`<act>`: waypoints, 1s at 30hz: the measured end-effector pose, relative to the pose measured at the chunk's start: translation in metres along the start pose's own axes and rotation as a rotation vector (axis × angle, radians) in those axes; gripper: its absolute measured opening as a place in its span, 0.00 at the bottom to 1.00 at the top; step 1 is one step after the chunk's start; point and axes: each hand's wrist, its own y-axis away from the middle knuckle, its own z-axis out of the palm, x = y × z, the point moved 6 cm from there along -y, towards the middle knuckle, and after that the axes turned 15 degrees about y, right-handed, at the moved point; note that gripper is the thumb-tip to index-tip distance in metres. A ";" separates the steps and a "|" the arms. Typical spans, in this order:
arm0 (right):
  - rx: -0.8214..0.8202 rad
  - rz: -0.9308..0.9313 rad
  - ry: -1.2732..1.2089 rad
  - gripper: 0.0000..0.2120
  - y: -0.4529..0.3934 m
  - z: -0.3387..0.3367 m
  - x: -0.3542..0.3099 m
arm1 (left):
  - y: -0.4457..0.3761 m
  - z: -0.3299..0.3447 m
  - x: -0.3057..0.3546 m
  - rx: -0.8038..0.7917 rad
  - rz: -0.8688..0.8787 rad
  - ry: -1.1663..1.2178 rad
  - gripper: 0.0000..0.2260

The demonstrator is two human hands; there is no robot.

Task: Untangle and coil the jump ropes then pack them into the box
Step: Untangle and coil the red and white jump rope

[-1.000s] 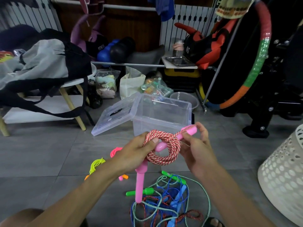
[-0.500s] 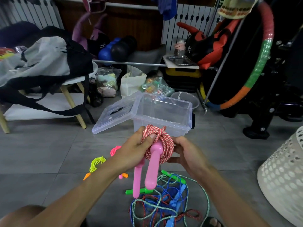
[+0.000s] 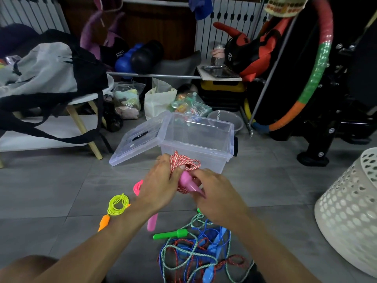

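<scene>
My left hand (image 3: 161, 184) grips a coiled red-and-white jump rope (image 3: 181, 163) just in front of the clear plastic box (image 3: 204, 152). My right hand (image 3: 216, 193) pinches one of its pink handles (image 3: 189, 181) at the coil. The other pink handle (image 3: 152, 222) hangs below my left wrist. On the floor lie a coiled yellow rope with orange handles (image 3: 118, 205), a pink coil (image 3: 138, 186) and a tangle of green, blue and dark red ropes (image 3: 195, 254) with a green handle (image 3: 169, 234).
The box's lid (image 3: 138, 139) leans open at its left side. A white perforated basket (image 3: 350, 217) lies at the right. A low white table with a grey-black bag (image 3: 51, 78) stands at the left. Hoop (image 3: 314, 74), bags and gym gear crowd the back.
The pink handle was pulled down through the coil, then brought up to it; my right hand now pinches it there. The hands and coil have moved closer to the box.
</scene>
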 end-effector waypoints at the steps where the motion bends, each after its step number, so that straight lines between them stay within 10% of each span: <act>1: 0.008 -0.011 0.025 0.14 0.000 -0.002 0.003 | -0.002 -0.001 -0.004 0.016 -0.013 0.011 0.10; 6: 0.044 0.106 -0.022 0.24 0.003 -0.021 0.042 | -0.020 -0.033 -0.037 0.190 -0.238 0.236 0.13; 13: -0.038 0.122 -0.080 0.35 0.003 -0.004 0.036 | -0.007 -0.003 -0.010 -0.008 -0.234 0.486 0.12; 19: 0.049 0.226 -0.712 0.03 -0.004 -0.018 0.029 | -0.002 -0.009 -0.004 0.067 -0.316 0.709 0.12; 30: 0.165 0.620 -1.285 0.10 0.000 0.001 0.054 | 0.009 0.005 -0.014 -0.098 -0.473 0.877 0.14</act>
